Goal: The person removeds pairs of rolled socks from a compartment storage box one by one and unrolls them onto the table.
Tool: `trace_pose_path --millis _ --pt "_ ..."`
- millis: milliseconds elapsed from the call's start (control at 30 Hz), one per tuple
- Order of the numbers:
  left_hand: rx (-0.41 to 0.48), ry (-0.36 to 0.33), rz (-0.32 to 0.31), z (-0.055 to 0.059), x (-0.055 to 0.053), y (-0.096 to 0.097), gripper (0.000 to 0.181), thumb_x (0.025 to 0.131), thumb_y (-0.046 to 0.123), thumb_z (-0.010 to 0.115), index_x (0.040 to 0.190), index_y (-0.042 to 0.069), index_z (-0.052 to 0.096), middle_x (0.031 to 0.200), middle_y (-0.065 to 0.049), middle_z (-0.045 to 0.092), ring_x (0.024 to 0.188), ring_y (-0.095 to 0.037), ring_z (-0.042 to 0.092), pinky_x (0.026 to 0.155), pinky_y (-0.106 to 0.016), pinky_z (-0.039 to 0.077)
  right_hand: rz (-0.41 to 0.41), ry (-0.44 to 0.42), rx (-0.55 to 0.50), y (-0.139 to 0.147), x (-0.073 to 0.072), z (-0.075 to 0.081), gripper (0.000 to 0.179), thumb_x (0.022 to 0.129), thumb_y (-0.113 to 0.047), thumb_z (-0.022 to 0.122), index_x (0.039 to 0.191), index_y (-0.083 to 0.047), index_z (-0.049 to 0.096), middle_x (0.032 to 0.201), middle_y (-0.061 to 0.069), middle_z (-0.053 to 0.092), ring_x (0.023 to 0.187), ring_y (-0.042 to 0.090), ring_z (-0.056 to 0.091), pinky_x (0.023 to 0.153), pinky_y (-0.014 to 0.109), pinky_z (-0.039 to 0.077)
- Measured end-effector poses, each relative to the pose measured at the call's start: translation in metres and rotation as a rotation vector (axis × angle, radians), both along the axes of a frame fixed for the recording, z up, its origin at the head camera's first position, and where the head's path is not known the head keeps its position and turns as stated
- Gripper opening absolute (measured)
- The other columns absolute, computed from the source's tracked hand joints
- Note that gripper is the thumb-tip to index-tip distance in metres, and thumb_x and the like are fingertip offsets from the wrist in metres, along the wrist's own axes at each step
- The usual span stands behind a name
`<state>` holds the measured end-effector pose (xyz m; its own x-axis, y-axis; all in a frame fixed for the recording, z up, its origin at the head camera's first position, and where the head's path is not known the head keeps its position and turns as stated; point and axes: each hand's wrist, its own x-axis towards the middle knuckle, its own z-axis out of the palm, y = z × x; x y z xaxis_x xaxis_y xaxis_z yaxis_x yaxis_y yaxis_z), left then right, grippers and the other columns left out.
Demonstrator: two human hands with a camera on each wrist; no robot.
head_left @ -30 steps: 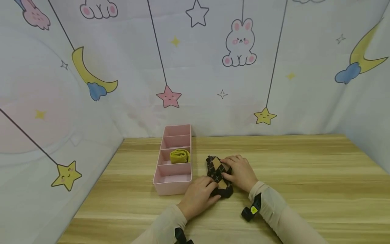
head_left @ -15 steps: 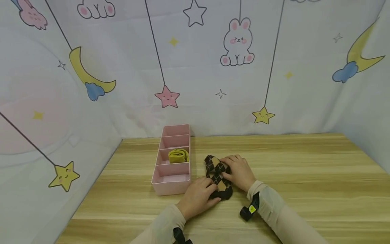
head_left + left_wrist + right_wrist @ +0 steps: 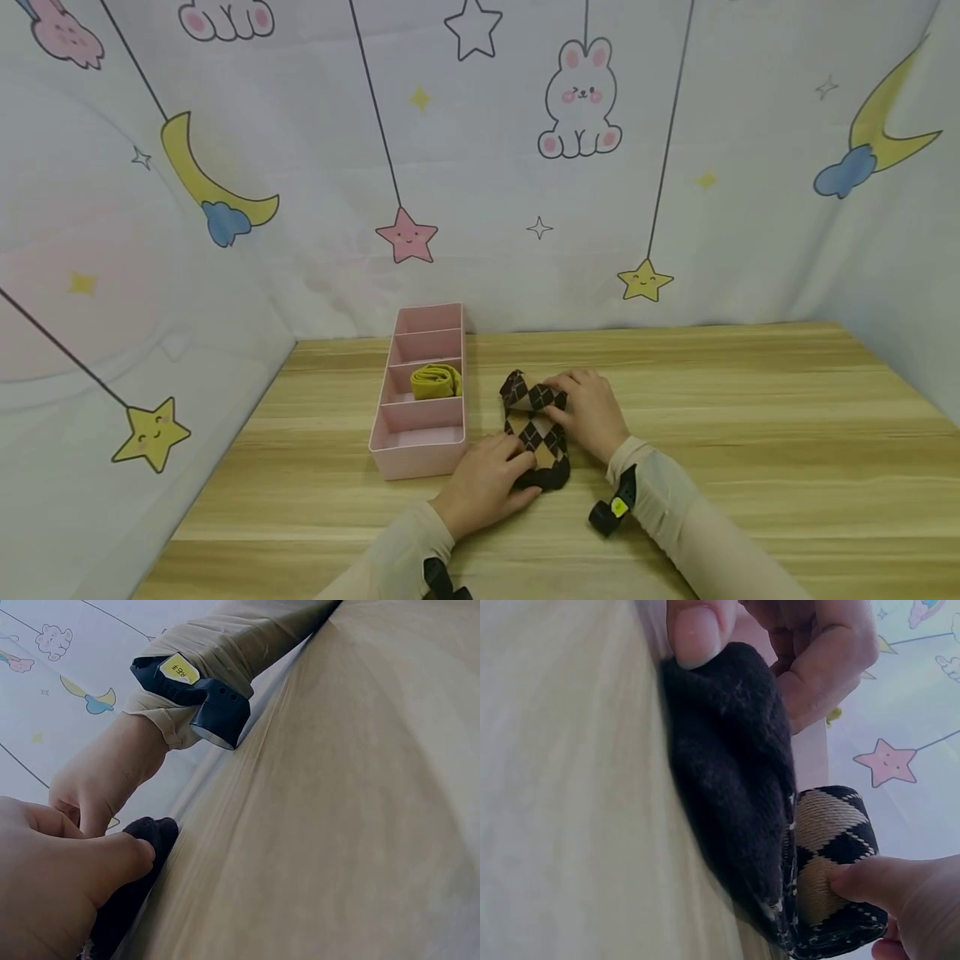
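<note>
An argyle sock (image 3: 546,458) in black and tan lies on the table, its far end folded back over itself. My right hand (image 3: 594,414) grips that folded end, and in the right wrist view the thumb presses on the tan diamond of the thick fold (image 3: 832,825). At the near end, my left hand (image 3: 487,483) holds the sock's black part (image 3: 731,750) between thumb and curled fingers. The left wrist view shows the left thumb (image 3: 124,862) on the dark fabric, with the right hand beyond it.
Left of the sock stands a pink divided box (image 3: 420,462). A rolled yellow-green cloth (image 3: 435,382) sits in one of its compartments. A printed white curtain (image 3: 480,275) closes off the back of the wooden table (image 3: 750,433).
The sock's far end has been lifted and folded toward the near end by the right hand, forming a thicker fold. The left hand has stayed at the near end.
</note>
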<state>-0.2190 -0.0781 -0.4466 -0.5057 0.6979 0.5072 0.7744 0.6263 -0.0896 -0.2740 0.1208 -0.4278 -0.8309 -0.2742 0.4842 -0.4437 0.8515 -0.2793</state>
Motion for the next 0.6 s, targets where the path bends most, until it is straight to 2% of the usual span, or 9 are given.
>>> trace_pose_path --millis 133,400,600 --pt "-0.007 0.001 -0.001 -0.0006 -0.0003 -0.0006 0.025 0.081 0.041 0.073 0.091 0.020 0.063 0.087 0.005 0.057 0.082 -0.011 0.055 0.077 -0.028 0.048 -0.026 0.008 -0.022 -0.0002 -0.0019 0.0001 0.032 0.080 -0.024 0.078 0.109 -0.013 0.069 0.107 0.010 0.065 0.103 0.031 0.058 0.092 0.050 0.045" --pt "-0.009 0.010 -0.014 -0.0014 -0.0012 0.0002 0.026 0.081 0.041 0.073 0.090 0.020 0.062 0.086 0.005 0.057 0.081 -0.010 0.054 0.077 -0.028 0.047 -0.070 0.087 -0.060 0.0001 -0.0058 -0.0024 0.032 0.078 -0.023 0.079 0.106 -0.013 0.070 0.097 0.009 0.064 0.094 0.029 0.056 0.086 0.048 0.044" --pt "-0.006 0.005 -0.010 -0.0016 -0.0012 -0.0005 0.026 0.080 0.042 0.074 0.090 0.020 0.062 0.087 0.005 0.057 0.081 -0.010 0.054 0.076 -0.028 0.047 -0.083 0.098 -0.073 0.0000 -0.0077 -0.0030 0.030 0.080 -0.023 0.077 0.106 -0.012 0.069 0.098 0.007 0.067 0.097 0.028 0.058 0.087 0.050 0.043"
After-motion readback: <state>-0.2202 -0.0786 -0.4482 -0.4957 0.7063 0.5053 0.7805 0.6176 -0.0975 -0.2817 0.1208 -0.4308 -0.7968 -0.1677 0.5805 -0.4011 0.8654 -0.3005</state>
